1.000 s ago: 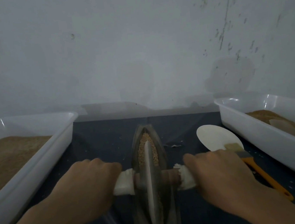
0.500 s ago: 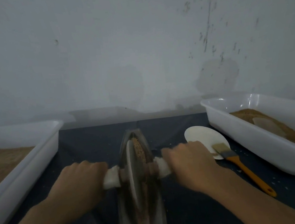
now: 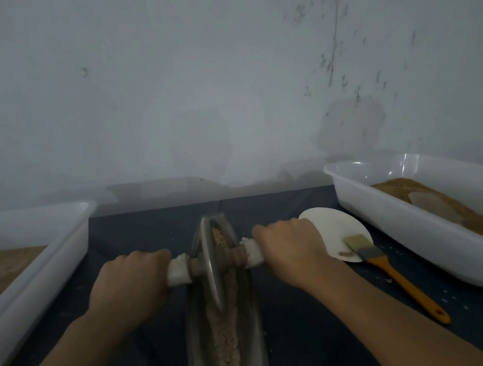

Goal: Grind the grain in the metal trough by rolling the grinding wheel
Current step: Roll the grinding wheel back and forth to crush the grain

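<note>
A narrow boat-shaped metal trough (image 3: 252, 326) lies lengthwise on the dark table, with a strip of tan grain (image 3: 227, 332) along its bottom. The metal grinding wheel (image 3: 209, 264) stands on edge in the trough's far half, on a wooden axle with white-wrapped ends. My left hand (image 3: 131, 281) grips the left end of the axle. My right hand (image 3: 291, 246) grips the right end. Both arms reach forward either side of the trough.
A large white tub (image 3: 33, 266) holding brown grain stands at the left. Another white tub (image 3: 420, 228) with brown powder stands at the right. A white paper plate (image 3: 334, 225) and an orange-handled brush (image 3: 395, 276) lie between the trough and the right tub. A wall rises behind the table.
The wheel has rolled away from me along the trough, from its near part to its far half, and both hands moved forward with the axle.
</note>
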A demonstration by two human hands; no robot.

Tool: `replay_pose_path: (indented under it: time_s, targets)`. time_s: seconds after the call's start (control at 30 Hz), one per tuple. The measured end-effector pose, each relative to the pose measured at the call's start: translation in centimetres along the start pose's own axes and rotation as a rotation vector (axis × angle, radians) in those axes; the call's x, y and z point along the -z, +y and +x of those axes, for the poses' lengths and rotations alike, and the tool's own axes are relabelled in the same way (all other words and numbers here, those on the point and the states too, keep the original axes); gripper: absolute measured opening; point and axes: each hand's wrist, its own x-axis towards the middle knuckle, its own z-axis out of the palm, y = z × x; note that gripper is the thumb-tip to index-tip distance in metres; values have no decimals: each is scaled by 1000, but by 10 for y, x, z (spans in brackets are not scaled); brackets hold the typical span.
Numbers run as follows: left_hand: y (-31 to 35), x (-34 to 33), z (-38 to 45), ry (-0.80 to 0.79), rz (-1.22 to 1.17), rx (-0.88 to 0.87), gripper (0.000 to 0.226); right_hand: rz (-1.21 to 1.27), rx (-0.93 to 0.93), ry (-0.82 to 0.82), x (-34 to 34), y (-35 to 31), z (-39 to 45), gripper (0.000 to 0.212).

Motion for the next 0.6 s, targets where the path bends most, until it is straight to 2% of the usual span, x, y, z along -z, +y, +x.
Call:
replay_pose_path:
  time_s: [0.1, 0.27, 0.4, 0.47, 0.6]
  targets:
    - [-1, -3, -1, -13, -6, -15, 21, -25, 16, 8, 0, -2, 1, 28]
    - [-11, 13, -34, -124, -31, -110, 19, 67, 122, -32, 24, -2, -45, 27]
    - [-17, 26, -50, -195, -25, -116, 22, 60, 138, 20, 41, -5, -74, 62]
    - [-16, 26, -50, -167, -39, -104, 24, 37, 108, -1, 41, -7, -72, 54]
    - [-9, 6, -32, 16, -28, -88, 25, 6, 53, 7, 18, -6, -38, 22]
